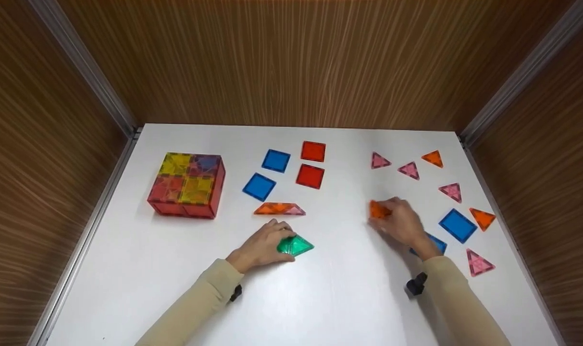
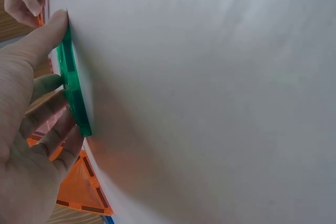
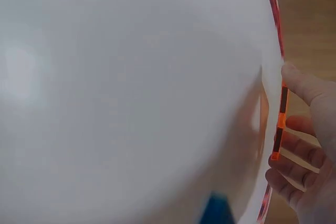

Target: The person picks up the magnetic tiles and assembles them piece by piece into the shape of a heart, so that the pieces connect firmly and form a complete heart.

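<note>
My left hand (image 1: 266, 245) grips a green magnetic tile (image 1: 298, 246) low over the white table; its pointed end sticks out to the right. In the left wrist view the thumb and fingertips hold the green tile by its edges. My right hand (image 1: 403, 222) pinches an orange magnetic tile (image 1: 378, 210), which it partly covers. The right wrist view shows that tile edge-on between thumb and fingers. Beyond the left hand stands a joined row of orange and pink triangle tiles (image 1: 278, 208).
A box-shaped build of red and yellow tiles (image 1: 212, 192) stands at the left. Near the middle lie two blue squares (image 1: 259, 187) and two red squares (image 1: 310, 176). Pink triangles (image 1: 479, 263), orange triangles (image 1: 482, 219) and blue squares (image 1: 458, 225) are scattered at the right. Wooden walls enclose the table.
</note>
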`<state>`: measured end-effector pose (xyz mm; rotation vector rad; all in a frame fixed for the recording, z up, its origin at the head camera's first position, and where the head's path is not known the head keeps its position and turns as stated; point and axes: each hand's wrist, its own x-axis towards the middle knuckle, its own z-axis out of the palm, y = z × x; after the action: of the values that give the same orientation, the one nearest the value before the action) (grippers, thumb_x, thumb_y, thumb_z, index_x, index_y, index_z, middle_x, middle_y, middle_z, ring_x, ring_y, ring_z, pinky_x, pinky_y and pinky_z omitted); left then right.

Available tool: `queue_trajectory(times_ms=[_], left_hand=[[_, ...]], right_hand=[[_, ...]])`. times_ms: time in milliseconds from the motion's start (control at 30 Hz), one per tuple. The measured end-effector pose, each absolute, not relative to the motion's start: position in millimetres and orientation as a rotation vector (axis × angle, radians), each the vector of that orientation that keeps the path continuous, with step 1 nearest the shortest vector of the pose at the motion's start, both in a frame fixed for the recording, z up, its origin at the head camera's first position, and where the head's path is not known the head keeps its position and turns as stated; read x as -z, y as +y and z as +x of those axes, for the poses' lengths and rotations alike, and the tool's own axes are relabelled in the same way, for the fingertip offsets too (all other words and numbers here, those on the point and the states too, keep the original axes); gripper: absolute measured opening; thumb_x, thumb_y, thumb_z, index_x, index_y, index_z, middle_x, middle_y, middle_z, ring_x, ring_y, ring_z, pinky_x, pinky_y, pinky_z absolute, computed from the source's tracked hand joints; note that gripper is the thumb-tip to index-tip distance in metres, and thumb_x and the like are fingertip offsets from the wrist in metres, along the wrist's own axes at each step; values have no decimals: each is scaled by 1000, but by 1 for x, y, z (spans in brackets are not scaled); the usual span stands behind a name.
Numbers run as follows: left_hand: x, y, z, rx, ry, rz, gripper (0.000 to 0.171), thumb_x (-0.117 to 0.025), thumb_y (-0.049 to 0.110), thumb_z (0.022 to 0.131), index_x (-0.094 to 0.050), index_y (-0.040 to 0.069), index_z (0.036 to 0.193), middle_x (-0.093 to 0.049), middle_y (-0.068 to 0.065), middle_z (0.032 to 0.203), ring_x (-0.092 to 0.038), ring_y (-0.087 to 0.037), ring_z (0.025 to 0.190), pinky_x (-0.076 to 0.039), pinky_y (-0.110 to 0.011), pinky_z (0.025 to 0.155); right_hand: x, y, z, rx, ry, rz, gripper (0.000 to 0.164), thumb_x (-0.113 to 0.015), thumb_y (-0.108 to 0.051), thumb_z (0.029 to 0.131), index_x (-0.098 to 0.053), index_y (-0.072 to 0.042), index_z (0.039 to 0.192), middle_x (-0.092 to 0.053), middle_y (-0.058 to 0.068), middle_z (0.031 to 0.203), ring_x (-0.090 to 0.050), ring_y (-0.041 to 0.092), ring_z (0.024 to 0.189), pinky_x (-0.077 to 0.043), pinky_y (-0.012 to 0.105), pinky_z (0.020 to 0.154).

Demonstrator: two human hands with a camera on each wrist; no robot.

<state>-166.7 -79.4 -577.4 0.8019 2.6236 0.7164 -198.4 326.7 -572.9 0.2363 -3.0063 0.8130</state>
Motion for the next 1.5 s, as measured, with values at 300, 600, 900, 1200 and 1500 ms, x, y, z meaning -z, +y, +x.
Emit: queue_trajectory(times_ms=[300,600,900,1200,1500], left_hand=[[579,-82,-168,-750,2620,827,58,-83,41,91,-67,16,141,-63,-2,144,-51,-26,139,-46,-45,121],[578,-81,-168,-704,2616,854,60,-83,43,91,-67,17,142,-62,0,145,-52,-23,134,-49,-43,118],[579,-81,-169,-724,2598,830,60,-82,43,91,-66,18,143,-61,-1,148,-50,-26,141,-47,-46,121],[576,-81,-171,-700,2593,850,61,-81,42,93,-63,21,148,-60,0,152,-50,-23,138,-46,-45,120],[581,-92,-159,-682,2718,883,54,-79,41,95,-67,16,142,-60,-6,138,-54,-22,124,-52,-42,112]], right_hand=[[575,243,-181,-672,-3019,770,52,-86,-40,88,-75,-13,132,-71,8,121,-62,22,107,-62,38,90],[579,200,-176,-637,-3017,963,55,-84,-42,89,-72,-17,137,-70,7,125,-62,22,106,-60,43,96],[581,188,-175,-612,-3018,1043,56,-84,-41,90,-70,-19,139,-69,6,132,-58,23,114,-58,43,99],[580,186,-175,-621,-3030,1110,57,-81,-43,93,-67,-19,143,-67,5,142,-57,26,127,-54,48,108],[581,195,-166,-601,-2980,1098,48,-82,-39,92,-73,-16,134,-66,8,140,-58,26,128,-56,46,108]])
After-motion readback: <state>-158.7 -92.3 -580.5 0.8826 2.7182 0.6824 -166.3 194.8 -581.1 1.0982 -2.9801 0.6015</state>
